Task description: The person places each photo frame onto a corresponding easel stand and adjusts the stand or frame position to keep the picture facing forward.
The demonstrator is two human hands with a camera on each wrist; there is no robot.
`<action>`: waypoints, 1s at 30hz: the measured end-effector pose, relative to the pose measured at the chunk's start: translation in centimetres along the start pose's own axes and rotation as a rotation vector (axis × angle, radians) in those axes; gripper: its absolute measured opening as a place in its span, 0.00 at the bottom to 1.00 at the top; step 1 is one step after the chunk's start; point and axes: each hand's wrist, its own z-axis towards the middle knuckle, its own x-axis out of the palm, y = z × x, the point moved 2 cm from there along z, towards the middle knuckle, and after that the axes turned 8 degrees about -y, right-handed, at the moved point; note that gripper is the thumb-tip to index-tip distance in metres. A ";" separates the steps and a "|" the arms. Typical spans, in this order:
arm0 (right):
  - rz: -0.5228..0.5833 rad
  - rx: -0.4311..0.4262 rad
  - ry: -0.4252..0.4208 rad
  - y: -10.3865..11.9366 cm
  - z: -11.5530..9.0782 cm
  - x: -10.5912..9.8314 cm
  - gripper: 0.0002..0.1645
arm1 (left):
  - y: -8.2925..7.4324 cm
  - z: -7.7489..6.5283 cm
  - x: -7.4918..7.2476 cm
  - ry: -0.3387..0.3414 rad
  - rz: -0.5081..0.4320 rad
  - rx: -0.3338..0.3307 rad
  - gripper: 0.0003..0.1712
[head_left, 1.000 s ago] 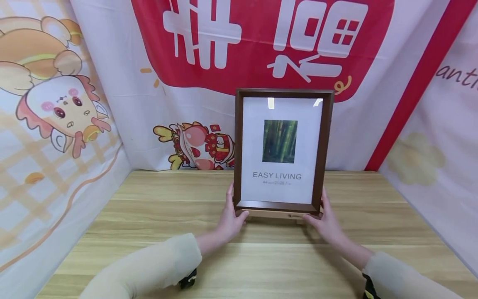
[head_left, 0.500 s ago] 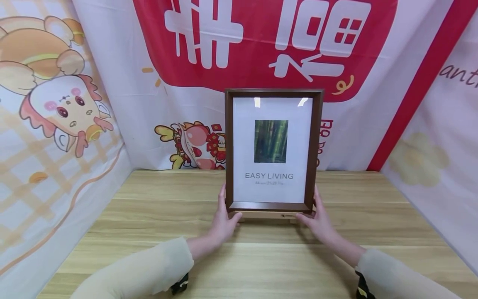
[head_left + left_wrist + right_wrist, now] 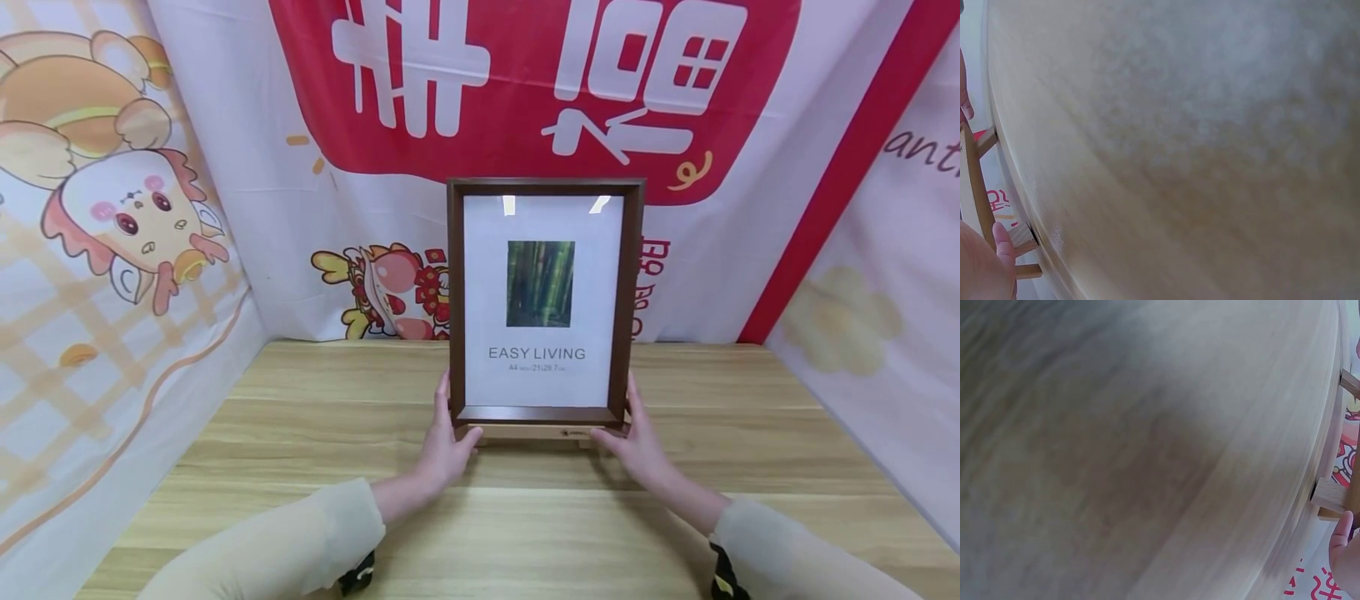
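Note:
A brown picture frame (image 3: 480, 333) with a bamboo print and the words EASY LIVING stands upright on a small wooden easel (image 3: 517, 432) in the head view. At its lower left corner my left hand (image 3: 444, 454) grips the easel, thumb across the front ledge and fingers up along the frame's side. My right hand (image 3: 643, 454) holds the lower right corner in the same way. In the left wrist view, the left thumb lies by the easel's ledge (image 3: 974, 187) and short legs. The right wrist view catches the right thumb beside a wooden leg (image 3: 1330, 495). Fingertips behind the frame are hidden.
The easel stands on a light wood-grain table (image 3: 337, 417). Behind it hangs a white cloth with a red printed panel (image 3: 517, 158). Printed cloths also close off the left side (image 3: 45, 400) and right side (image 3: 892, 400).
Both hands have shifted the easel and picture frame a little to the left across the table, with most of that movement in the first half second. The grip looks the same.

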 end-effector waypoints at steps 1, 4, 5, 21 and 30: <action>0.003 0.000 0.000 0.0 0.0 0.0 0.67 | 0.0 0.0 0.0 0.000 0.002 0.000 0.60; 0.005 0.012 0.000 -0.1 0.0 0.1 0.68 | 0.1 0.1 0.0 0.002 0.006 -0.009 0.60; 0.006 0.016 -0.001 -0.1 0.0 0.1 0.68 | 0.1 0.1 0.0 0.003 0.007 -0.008 0.60; -0.001 0.019 0.007 0.0 0.2 0.2 0.67 | 0.1 0.1 -0.2 -0.006 0.018 0.030 0.60; -0.020 0.064 0.019 0.2 -0.2 -0.8 0.70 | 0.4 0.5 -1.4 0.005 -0.014 0.057 0.61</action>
